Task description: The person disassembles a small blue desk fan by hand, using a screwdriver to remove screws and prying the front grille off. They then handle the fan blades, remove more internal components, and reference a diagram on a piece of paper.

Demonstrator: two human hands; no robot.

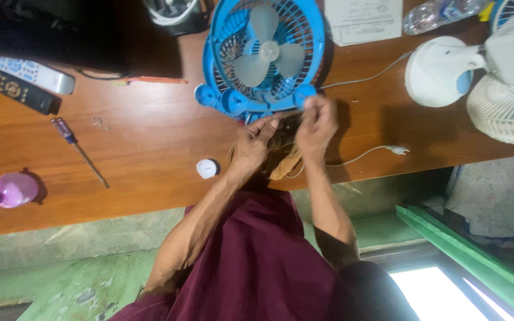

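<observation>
Blue plastic table fan (266, 53) lies at twelve o'clock with its grille on, your left hand (251, 145) and right hand (316, 122) pinching something small and unclear at its base, screwdriver (78, 148) untouched at nine.

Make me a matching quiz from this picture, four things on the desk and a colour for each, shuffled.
Things:
1. small fan by the hands
2. screwdriver handle
3. spray bottle
4. round cap

Colours:
A. pink
B. white
C. blue
D. purple

Pairs: 1-C, 2-D, 3-A, 4-B
</observation>
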